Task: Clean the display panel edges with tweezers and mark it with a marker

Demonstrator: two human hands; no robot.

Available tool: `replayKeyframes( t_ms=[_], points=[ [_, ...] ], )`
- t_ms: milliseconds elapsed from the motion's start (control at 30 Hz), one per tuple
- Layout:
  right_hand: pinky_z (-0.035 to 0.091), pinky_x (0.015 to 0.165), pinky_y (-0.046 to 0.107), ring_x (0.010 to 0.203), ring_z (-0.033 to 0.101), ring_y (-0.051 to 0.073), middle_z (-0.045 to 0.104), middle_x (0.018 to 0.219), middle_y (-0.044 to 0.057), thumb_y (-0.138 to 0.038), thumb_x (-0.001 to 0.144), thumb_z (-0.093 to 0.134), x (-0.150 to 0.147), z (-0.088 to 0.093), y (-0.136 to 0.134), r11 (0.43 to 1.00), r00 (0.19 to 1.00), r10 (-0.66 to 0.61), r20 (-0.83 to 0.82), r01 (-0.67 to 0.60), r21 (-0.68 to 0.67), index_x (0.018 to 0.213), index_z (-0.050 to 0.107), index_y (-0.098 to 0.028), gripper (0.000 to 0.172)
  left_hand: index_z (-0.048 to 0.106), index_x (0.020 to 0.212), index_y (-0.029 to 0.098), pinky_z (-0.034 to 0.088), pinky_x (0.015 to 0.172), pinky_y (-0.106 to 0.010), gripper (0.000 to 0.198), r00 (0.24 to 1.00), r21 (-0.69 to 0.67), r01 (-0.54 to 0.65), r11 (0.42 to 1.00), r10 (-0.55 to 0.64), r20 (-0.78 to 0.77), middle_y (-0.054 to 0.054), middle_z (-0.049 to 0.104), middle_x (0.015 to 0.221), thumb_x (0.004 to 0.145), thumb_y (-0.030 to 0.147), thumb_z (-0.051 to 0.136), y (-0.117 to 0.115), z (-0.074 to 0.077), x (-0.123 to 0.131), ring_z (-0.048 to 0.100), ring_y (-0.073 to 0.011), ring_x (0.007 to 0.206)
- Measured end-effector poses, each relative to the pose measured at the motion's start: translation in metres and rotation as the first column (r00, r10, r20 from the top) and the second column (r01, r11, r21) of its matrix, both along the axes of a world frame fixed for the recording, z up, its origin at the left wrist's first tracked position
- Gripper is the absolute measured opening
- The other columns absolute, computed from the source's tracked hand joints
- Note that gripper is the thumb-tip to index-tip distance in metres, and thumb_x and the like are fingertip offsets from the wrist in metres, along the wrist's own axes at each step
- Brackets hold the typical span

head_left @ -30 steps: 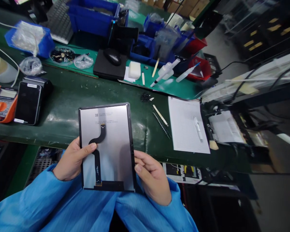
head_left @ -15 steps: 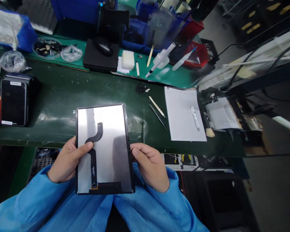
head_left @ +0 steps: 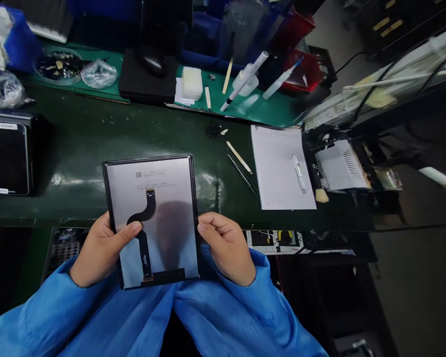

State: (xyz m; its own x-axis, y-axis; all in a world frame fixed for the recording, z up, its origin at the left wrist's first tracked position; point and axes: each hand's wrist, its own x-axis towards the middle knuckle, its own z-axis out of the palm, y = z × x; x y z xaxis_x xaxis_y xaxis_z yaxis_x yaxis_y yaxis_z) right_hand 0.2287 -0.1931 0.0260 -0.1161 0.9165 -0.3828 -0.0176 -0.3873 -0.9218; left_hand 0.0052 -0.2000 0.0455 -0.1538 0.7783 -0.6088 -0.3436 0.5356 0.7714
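A tablet display panel (head_left: 171, 183) is held up in front of me, its silvery back facing me, with a black frame round it. Down its back runs a curved black flex cable (head_left: 144, 248). My left hand (head_left: 102, 248) grips the panel's left edge, the thumb lying on the back beside the cable's bend and the other fingers hidden behind. At the right edge, my right hand (head_left: 228, 245) pinches the frame between thumb and forefinger. Tweezers (head_left: 241, 173) and a thin pale stick (head_left: 239, 157) lie on the dark green bench mat beyond my right hand.
A lined paper sheet (head_left: 278, 193) with a white pen (head_left: 298, 173) lies at right. At left a phone (head_left: 7, 156) leans on a dark block. Along the back shelf are a black mouse (head_left: 152, 62), a white sponge block (head_left: 192, 83) and a red bin (head_left: 303, 72).
The panel has tilted, so its back looks darker and its printed text now shows. Both hands keep their hold on its edges. The view has shifted slightly.
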Motion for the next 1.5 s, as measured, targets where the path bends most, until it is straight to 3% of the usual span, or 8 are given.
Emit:
replayKeyframes(
  t_ms=[167, 333, 533, 700, 867, 1133, 1367, 1500],
  points=[
    [0.028, 0.05, 0.024, 0.053, 0.032, 0.009, 0.042, 0.056, -0.005, -0.038, 0.082, 0.066, -0.003, -0.003, 0.002, 0.998, 0.998, -0.056, 0.031, 0.056, 0.009, 0.076, 0.066, -0.018, 0.021, 0.075, 0.089, 0.023, 0.061, 0.07, -0.028, 0.031, 0.968, 0.102, 0.114, 0.988, -0.087, -0.236, -0.002, 0.076, 0.085, 0.064, 0.037, 0.088, -0.007, -0.007, -0.004, 0.07, -0.023, 0.079],
    [0.028, 0.047, 0.023, 0.05, 0.032, 0.009, 0.042, 0.053, -0.005, -0.034, 0.078, 0.065, -0.006, 0.003, 0.005, 0.996, 0.994, -0.075, 0.083, 0.071, 0.046, 0.068, 0.062, -0.019, 0.019, 0.076, 0.08, 0.027, 0.061, 0.079, -0.035, 0.021, 0.895, 0.091, 0.235, 0.968, -0.179, -0.408, -0.001, 0.077, 0.084, 0.067, 0.043, 0.083, -0.01, 0.003, 0.0, 0.071, -0.027, 0.083],
    [0.026, 0.042, 0.021, 0.043, 0.027, 0.007, 0.039, 0.046, -0.008, -0.03, 0.072, 0.061, -0.007, 0.016, 0.009, 0.999, 0.994, -0.039, 0.106, 0.035, 0.041, 0.065, 0.057, -0.019, 0.013, 0.075, 0.075, 0.028, 0.059, 0.071, -0.03, 0.02, 0.906, 0.109, 0.167, 0.98, -0.109, -0.409, 0.001, 0.075, 0.077, 0.062, 0.038, 0.087, -0.01, 0.007, 0.006, 0.07, -0.0241, 0.077],
    [0.027, 0.043, 0.022, 0.044, 0.029, 0.007, 0.042, 0.047, -0.007, -0.029, 0.072, 0.061, -0.006, 0.014, 0.006, 0.999, 0.994, -0.045, 0.096, 0.044, 0.021, 0.067, 0.061, -0.018, 0.011, 0.074, 0.082, 0.024, 0.06, 0.069, -0.029, 0.025, 0.913, 0.111, 0.154, 0.982, -0.098, -0.397, -0.002, 0.076, 0.08, 0.069, 0.044, 0.083, -0.012, -0.001, 0.006, 0.07, -0.0238, 0.077],
    [0.028, 0.045, 0.022, 0.047, 0.031, 0.008, 0.039, 0.049, -0.006, -0.028, 0.074, 0.06, -0.006, 0.011, 0.006, 0.996, 0.989, -0.072, 0.133, 0.065, 0.058, 0.065, 0.062, -0.018, 0.014, 0.072, 0.094, 0.02, 0.061, 0.068, -0.033, 0.041, 0.944, 0.104, 0.148, 0.984, -0.109, -0.311, -0.005, 0.076, 0.089, 0.066, 0.046, 0.085, -0.012, -0.012, 0.0, 0.071, -0.026, 0.081],
    [0.026, 0.041, 0.022, 0.042, 0.028, 0.008, 0.037, 0.045, -0.008, -0.028, 0.07, 0.055, -0.008, 0.017, 0.01, 0.994, 0.982, -0.069, 0.177, 0.053, 0.095, 0.061, 0.055, -0.02, 0.012, 0.073, 0.077, 0.025, 0.062, 0.053, -0.032, 0.01, 0.813, 0.294, 0.339, 0.894, -0.122, -0.569, -0.001, 0.076, 0.072, 0.074, 0.035, 0.076, -0.011, -0.005, 0.001, 0.073, -0.0245, 0.063],
    [0.03, 0.041, 0.022, 0.043, 0.036, 0.009, 0.044, 0.047, -0.005, -0.03, 0.073, 0.053, -0.009, 0.016, 0.011, 0.983, 0.975, -0.128, 0.183, 0.1, 0.157, 0.06, 0.057, -0.02, 0.016, 0.072, 0.071, 0.023, 0.061, 0.049, -0.026, 0.008, 0.731, 0.395, 0.428, 0.813, -0.054, -0.68, 0.001, 0.075, 0.067, 0.077, 0.028, 0.073, -0.01, -0.004, 0.004, 0.072, -0.0205, 0.057],
    [0.028, 0.04, 0.022, 0.042, 0.032, 0.008, 0.039, 0.045, -0.007, -0.028, 0.071, 0.053, -0.009, 0.012, 0.009, 0.98, 0.968, -0.131, 0.214, 0.094, 0.177, 0.06, 0.056, -0.021, 0.013, 0.072, 0.071, 0.024, 0.06, 0.05, -0.024, 0.008, 0.71, 0.428, 0.467, 0.774, -0.039, -0.703, 0.001, 0.075, 0.068, 0.079, 0.026, 0.072, -0.012, -0.003, 0.004, 0.072, -0.0193, 0.059]
  ],
)
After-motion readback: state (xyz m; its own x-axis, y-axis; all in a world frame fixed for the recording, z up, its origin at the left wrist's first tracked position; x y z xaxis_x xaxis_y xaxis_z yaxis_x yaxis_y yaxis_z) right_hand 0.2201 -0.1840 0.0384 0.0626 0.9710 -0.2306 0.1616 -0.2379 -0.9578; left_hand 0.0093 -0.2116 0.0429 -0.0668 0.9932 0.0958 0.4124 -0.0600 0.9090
